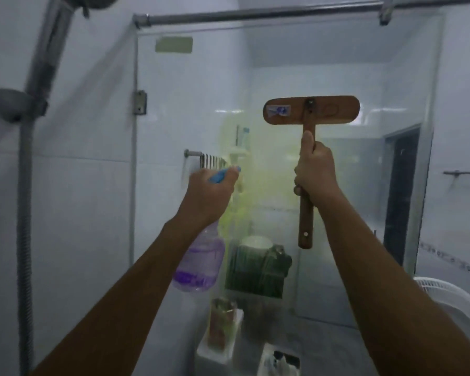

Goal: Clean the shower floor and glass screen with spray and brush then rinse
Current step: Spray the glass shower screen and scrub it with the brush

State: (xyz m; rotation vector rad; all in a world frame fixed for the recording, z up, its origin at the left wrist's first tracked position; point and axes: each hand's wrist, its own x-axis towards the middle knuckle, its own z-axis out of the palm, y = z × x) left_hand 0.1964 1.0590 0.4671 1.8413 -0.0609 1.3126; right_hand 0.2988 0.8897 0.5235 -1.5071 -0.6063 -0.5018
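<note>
Both arms reach up toward the glass screen (337, 77), the left hand (209, 191) with fingers wrapped round the spray bottle (200, 261), the right hand (314, 169) gripping the brush (311, 109) handle upright.

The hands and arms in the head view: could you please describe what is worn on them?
Nothing shows: the left hand and right hand are ungloved, with no rings visible, and both forearms are bare to the frame's edge, no sleeves, watch or bracelet.

Spray bottle (201, 261) in L hand (209, 191), left of brush (331, 111) in R hand (314, 169); both on near side of glass screen (323, 63). Rail (255, 15) along screen top. Shower hose (25, 213) far left, fan (451, 299) low right.
</note>
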